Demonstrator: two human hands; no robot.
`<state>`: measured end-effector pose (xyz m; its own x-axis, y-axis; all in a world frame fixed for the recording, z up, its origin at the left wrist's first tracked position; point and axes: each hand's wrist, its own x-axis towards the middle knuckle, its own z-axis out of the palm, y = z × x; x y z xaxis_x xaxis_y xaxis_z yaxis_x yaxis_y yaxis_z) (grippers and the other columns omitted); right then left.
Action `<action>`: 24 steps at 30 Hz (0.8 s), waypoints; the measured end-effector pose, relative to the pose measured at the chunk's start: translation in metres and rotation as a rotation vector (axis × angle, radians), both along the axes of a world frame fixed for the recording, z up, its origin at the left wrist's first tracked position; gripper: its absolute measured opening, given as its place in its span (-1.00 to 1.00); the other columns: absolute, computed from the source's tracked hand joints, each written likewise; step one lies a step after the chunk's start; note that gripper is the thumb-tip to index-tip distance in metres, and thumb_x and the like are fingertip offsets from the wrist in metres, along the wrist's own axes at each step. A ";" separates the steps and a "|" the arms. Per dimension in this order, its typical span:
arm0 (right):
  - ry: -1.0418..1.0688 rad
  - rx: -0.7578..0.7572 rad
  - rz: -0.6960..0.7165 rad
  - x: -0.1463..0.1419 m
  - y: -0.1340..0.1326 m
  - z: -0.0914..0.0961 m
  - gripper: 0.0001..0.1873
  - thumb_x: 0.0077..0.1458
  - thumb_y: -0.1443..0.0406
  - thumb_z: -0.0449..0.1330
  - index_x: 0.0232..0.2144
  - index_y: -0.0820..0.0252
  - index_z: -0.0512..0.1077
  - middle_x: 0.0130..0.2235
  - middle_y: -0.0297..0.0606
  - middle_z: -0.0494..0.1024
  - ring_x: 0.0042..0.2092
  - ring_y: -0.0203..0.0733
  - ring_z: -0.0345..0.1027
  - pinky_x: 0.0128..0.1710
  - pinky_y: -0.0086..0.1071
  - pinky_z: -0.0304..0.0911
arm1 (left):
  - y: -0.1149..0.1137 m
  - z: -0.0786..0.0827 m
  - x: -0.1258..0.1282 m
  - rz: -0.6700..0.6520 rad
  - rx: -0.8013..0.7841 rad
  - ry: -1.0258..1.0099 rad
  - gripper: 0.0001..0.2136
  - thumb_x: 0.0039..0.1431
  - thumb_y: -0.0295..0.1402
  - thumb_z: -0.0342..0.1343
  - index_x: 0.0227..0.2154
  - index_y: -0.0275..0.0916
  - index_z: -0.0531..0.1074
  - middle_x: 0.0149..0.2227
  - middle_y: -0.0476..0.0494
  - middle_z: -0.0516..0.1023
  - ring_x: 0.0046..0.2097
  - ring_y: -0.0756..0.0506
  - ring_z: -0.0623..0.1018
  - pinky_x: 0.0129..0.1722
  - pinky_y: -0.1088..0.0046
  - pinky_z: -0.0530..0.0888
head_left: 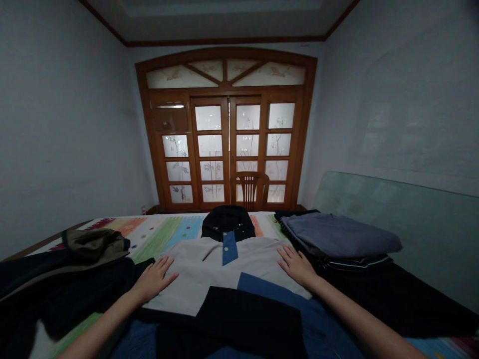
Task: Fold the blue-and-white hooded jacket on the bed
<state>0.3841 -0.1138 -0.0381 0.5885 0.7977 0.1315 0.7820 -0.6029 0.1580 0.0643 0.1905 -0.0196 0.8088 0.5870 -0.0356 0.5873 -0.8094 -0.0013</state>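
Note:
A hooded top (187,267) lies spread out before me, with a light grey upper part, blue and black panels lower down and a black hood (227,223) at its far end. A blue placket (229,248) with pale buttons runs below the hood. My left hand (157,276) rests flat on the left side of the grey part, fingers apart. On the right side, my right hand (297,267) also lies flat with its fingers spread. Neither hand grips the cloth. The near end of the top runs out of view at the bottom.
Dark garments with an olive-brown piece (99,244) lie heaped on the left. To the right sits a stack of folded clothes, a grey-blue one (339,233) on top. A colourful striped bedsheet (160,237) is underneath. Beyond the bed stand a wooden chair (250,187) and glazed doors (209,149).

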 end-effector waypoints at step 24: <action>0.524 0.356 0.119 -0.077 -0.106 -0.003 -0.53 -0.08 0.22 -0.02 -0.10 0.31 0.29 -0.15 -0.05 0.39 -0.09 -0.05 0.23 -0.05 -0.19 0.11 | -0.090 -0.003 -0.096 0.061 -0.006 -0.315 -0.58 -0.03 -0.23 -0.15 -0.11 -0.30 0.31 -0.13 -0.24 0.45 -0.10 -0.21 0.44 -0.10 0.25 0.37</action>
<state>0.3072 -0.2201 -0.0413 0.5566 0.8221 0.1197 0.7659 -0.4520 -0.4572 -0.0315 0.1005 -0.0228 0.7440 0.6352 0.2072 0.6056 -0.7721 0.1924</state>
